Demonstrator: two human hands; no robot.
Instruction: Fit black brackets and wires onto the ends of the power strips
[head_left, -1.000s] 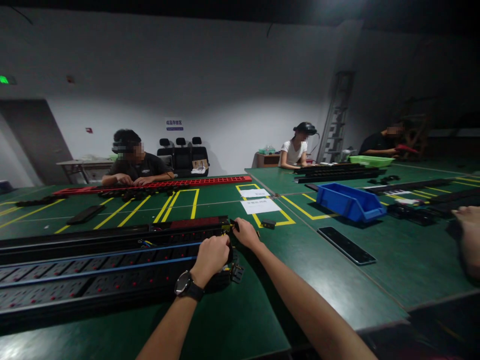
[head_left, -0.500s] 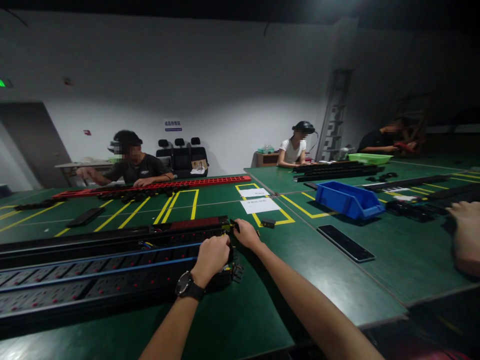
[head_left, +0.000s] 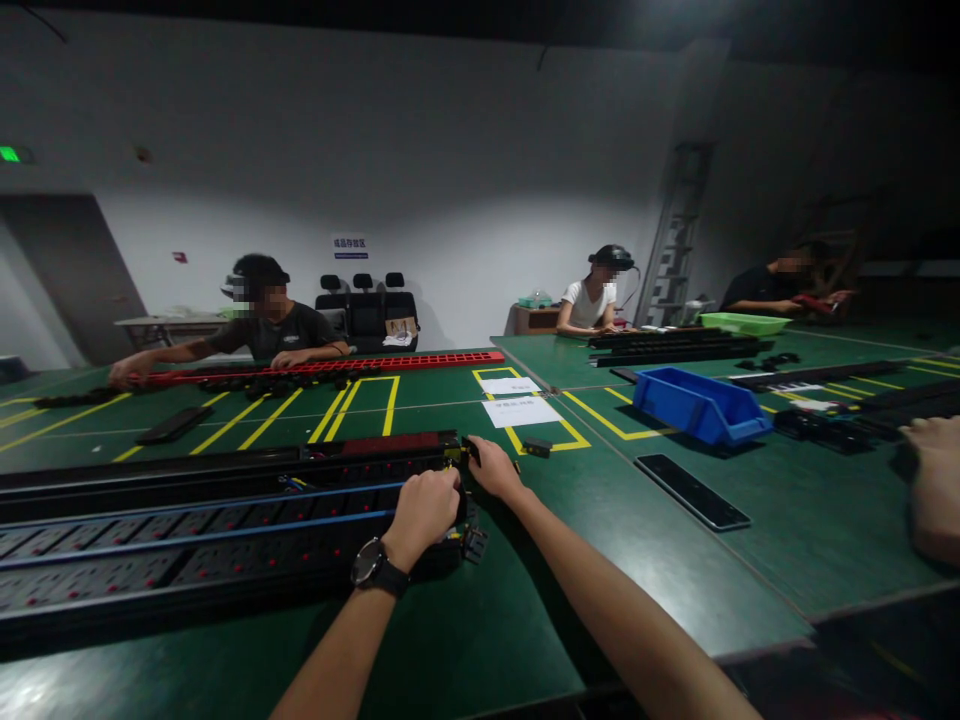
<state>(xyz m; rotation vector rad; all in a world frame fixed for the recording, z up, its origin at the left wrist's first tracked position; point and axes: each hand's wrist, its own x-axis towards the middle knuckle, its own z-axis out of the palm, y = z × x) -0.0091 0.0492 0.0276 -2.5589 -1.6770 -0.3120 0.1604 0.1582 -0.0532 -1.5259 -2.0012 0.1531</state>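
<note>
Long black power strips [head_left: 225,565] with rows of sockets and red dots lie side by side across the table at my left. My left hand [head_left: 424,508], with a watch on its wrist, is closed at the right end of a strip; its fingertips are partly hidden. My right hand [head_left: 495,468] is closed with the fingers pinching a small black piece [head_left: 472,449] against the end of the rear strip. Yellow parts [head_left: 451,455] show between the two hands. By my left hand, a small black connector block [head_left: 475,545] sticks out from the front strip's end.
Right of my hands lie a phone [head_left: 691,491], a blue bin [head_left: 697,405] and a small black block [head_left: 536,447]. Paper sheets [head_left: 519,411] lie ahead. A red slotted rail [head_left: 420,362] runs along the far side. Co-workers sit opposite; another person's hand [head_left: 934,480] is at far right.
My hands hold almost the same place at the strip's end. The co-worker at the left has lowered and stretched an arm out to the left along the table.
</note>
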